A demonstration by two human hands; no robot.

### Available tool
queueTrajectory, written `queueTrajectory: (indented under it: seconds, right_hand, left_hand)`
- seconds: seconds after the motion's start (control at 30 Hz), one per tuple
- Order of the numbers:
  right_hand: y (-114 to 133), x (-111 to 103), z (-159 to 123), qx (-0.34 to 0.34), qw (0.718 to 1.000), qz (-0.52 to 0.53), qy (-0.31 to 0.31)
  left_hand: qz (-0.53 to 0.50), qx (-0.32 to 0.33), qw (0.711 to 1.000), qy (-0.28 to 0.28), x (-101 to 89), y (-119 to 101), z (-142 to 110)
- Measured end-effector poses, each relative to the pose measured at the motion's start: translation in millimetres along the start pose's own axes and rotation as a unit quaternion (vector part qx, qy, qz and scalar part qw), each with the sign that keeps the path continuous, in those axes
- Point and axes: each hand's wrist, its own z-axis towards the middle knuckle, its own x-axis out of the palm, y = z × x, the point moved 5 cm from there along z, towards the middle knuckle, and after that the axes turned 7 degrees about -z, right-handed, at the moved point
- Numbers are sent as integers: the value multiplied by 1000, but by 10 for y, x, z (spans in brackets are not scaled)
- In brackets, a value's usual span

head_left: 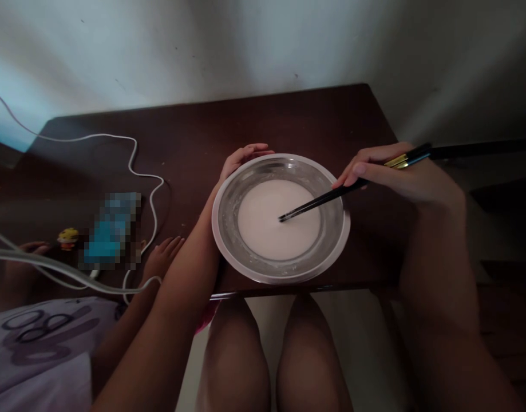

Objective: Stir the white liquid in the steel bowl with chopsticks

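A metal bowl of milky white liquid sits near the table's front edge. My left hand curls around the outside of the bowl at its far left, partly hidden behind the rim. Black chopsticks with gold and blue bands are gripped in my right hand, to the right of the bowl. They slant down to the left over the rim. Their tips are at the liquid near the middle of the bowl, with some white on them.
On the dark wooden table, a phone with a blurred screen lies at left beside a small yellow toy figure. White cables run around it. Another person's hand rests near my left forearm. A wall stands behind.
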Motion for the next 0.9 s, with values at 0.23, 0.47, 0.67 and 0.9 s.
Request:
queueTrajectory:
  seconds: [0.23,0.47,0.67,0.9]
  right_hand:
    - [-20,56,52,-14,1000,-12,17]
    - [-18,23,11,-1,999,-23,28]
    - [1,35,49,-20,1000,-18,1]
    - [3,29,16,-15,999,-23,46]
  left_hand:
    - [-19,-10,999,-39,103,-39,-77]
    - [-3,2,1000,2,51,-18,-17]
    - [28,14,1000,1,5,-9,27]
    - [36,21,999,11,16,-20,26]
